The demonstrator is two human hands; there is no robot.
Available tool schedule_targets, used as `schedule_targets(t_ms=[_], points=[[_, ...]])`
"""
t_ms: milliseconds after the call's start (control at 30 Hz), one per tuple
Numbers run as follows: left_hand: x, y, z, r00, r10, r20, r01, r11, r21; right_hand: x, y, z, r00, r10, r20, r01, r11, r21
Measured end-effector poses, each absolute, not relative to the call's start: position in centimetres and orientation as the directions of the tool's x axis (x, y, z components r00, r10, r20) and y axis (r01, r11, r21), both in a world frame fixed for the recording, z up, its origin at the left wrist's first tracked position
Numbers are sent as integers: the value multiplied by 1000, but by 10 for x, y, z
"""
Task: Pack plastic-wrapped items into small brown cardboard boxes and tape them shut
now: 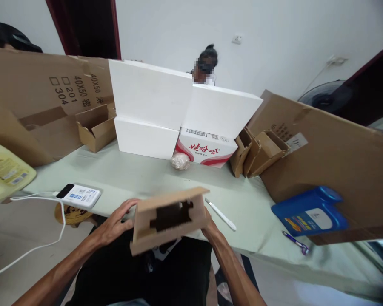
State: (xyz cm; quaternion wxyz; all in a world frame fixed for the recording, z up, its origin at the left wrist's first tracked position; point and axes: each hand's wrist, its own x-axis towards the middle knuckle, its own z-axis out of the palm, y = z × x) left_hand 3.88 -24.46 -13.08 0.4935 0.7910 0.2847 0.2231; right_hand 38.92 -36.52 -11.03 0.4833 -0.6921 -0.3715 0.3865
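I hold a small flat piece of brown cardboard (169,219) with a dark cut-out in its middle, tilted up in front of me over my lap. My left hand (116,221) grips its left edge with the fingers curled round it. On the right edge, my right hand (208,223) is mostly hidden behind the cardboard. A white utility knife (221,214) lies on the pale green table (127,174) just right of my right hand.
White foam boxes (153,102) and a red-printed carton (207,148) stand at the back, with folded cardboard boxes (97,127) on both sides. A blue jug (309,210), a purple pen (295,241), a white power bank (79,195) with cable and a yellow jug (3,174) also lie here. A person sits behind the boxes.
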Motion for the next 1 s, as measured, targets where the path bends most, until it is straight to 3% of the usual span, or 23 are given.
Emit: schedule_targets(t_ms=[233,367,500,567,667,767,833,900,1000], points=[[76,-227,-106,558,821,123,24,-164,986,391,-368,-110,425,875,-231,105,-301,-948],[72,-233,-102,566,777,276,-103,-265,959,391,-369,-111,429,884,-188,137,-269,-953],[68,-243,-90,580,756,303,-23,-357,934,387,-373,-106,453,878,-153,164,-251,-954],[69,-245,-81,526,785,327,7,-389,921,383,-378,-96,501,864,-50,210,-178,-961],[73,-244,-64,474,757,449,39,-527,849,377,-386,-70,549,798,248,378,27,-925],[74,-239,-43,569,602,561,80,-719,691,376,-393,-42,377,770,515,577,239,-781],[76,-235,-30,627,498,599,58,-797,602,378,-394,-26,163,790,592,657,361,-662],[78,-232,-20,644,431,632,17,-834,552,381,-392,-14,-67,809,585,698,456,-551],[81,-233,-12,663,382,644,-15,-853,521,384,-389,-1,-331,831,447,740,522,-423]])
